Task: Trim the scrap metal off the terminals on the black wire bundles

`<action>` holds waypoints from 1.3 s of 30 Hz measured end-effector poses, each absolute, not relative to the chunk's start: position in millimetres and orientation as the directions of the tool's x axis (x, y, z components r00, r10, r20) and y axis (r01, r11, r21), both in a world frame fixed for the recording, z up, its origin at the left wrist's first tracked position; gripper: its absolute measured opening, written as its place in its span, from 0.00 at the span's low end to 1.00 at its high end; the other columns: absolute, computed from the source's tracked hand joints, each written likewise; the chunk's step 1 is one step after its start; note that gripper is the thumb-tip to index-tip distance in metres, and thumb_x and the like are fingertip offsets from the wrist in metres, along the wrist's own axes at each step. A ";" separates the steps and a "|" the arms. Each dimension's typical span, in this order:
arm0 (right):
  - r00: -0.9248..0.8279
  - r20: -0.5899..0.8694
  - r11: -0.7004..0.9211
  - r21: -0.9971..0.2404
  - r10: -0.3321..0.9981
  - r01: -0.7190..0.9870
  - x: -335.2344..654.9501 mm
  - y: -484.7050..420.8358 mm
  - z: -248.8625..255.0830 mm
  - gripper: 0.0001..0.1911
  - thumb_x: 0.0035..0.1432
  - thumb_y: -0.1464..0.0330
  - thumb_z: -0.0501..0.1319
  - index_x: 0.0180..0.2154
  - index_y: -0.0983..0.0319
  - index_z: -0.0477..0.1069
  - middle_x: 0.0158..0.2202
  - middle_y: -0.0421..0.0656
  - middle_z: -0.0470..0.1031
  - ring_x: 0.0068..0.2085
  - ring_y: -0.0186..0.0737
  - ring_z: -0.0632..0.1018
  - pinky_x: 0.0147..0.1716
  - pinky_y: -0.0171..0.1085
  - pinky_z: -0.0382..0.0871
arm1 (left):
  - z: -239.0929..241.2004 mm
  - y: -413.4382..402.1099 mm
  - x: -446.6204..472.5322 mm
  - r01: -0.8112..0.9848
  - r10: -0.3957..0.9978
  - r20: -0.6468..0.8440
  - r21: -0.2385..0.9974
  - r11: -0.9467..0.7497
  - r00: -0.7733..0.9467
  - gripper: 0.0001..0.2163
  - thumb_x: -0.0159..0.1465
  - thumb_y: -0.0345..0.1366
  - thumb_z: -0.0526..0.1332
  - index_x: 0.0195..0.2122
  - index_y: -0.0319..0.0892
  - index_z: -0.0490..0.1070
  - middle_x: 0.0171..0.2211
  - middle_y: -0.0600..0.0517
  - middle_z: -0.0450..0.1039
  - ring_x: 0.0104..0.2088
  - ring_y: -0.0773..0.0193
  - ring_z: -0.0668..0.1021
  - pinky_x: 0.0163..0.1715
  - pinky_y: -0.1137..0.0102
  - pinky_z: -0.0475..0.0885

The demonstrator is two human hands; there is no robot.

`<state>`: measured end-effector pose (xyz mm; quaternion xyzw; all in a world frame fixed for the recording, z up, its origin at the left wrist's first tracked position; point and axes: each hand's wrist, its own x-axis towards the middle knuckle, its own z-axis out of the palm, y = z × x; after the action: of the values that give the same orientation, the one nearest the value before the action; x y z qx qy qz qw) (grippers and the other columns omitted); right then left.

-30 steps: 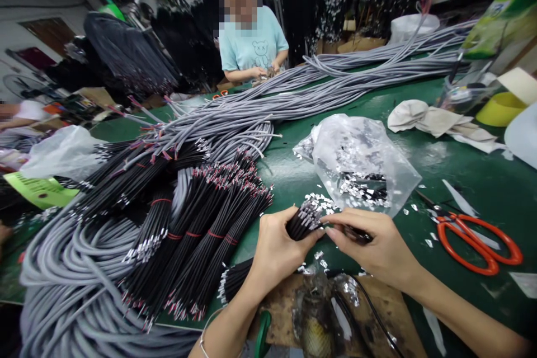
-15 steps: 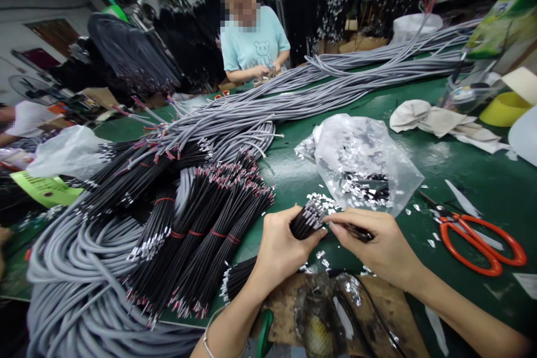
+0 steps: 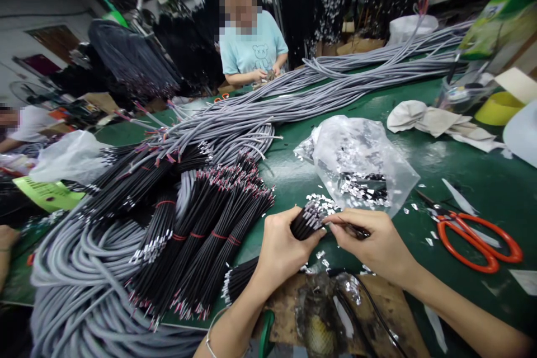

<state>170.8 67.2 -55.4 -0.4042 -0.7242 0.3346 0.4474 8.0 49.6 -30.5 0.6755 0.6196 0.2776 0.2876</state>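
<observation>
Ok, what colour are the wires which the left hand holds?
The wires are black, with whitish tips; the head view shows it best.

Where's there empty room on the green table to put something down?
Between the clear bag, folded cloth and orange-handled scissors there's a bare patch of table. A narrower one lies between the bag and the black wire bundles. It's crowded on the left with bundles and grey cables; silver bits lie near both hands.

1 crumpled pale cloth (image 3: 436, 120) lies near a yellow ring (image 3: 498, 109), beyond orange-handled scissors (image 3: 469, 232).
</observation>
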 end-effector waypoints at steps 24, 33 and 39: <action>-0.245 0.312 0.393 -0.793 0.918 0.466 189.9 83.7 -57.7 0.08 0.53 0.66 0.60 0.29 0.64 0.75 0.24 0.41 0.73 0.24 0.35 0.71 0.23 0.34 0.62 | -31.2 54.3 -1.6 0.549 0.963 -0.132 0.835 -0.021 0.236 0.12 0.55 0.39 0.61 0.21 0.36 0.70 0.18 0.54 0.67 0.21 0.69 0.66 0.21 0.74 0.59; -0.384 0.257 0.367 -0.897 0.887 0.247 175.6 70.2 -52.4 0.09 0.55 0.70 0.58 0.28 0.66 0.75 0.20 0.39 0.67 0.22 0.30 0.66 0.21 0.31 0.58 | -28.9 52.8 -1.3 0.551 0.980 -0.083 0.834 -0.033 0.183 0.09 0.54 0.38 0.63 0.26 0.36 0.74 0.21 0.54 0.69 0.23 0.68 0.67 0.23 0.74 0.62; -0.362 0.246 0.339 -0.915 0.899 0.220 174.4 70.1 -52.4 0.07 0.53 0.71 0.59 0.32 0.65 0.76 0.20 0.38 0.68 0.21 0.30 0.65 0.20 0.31 0.57 | -29.3 50.9 -0.6 0.528 0.980 -0.100 0.850 -0.005 0.169 0.08 0.52 0.38 0.64 0.26 0.37 0.73 0.21 0.56 0.65 0.23 0.70 0.64 0.21 0.76 0.59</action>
<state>174.4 70.1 -52.4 -0.3934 -0.7108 0.4195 0.4050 -0.6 50.9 -29.3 0.6504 0.5796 0.2816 0.4021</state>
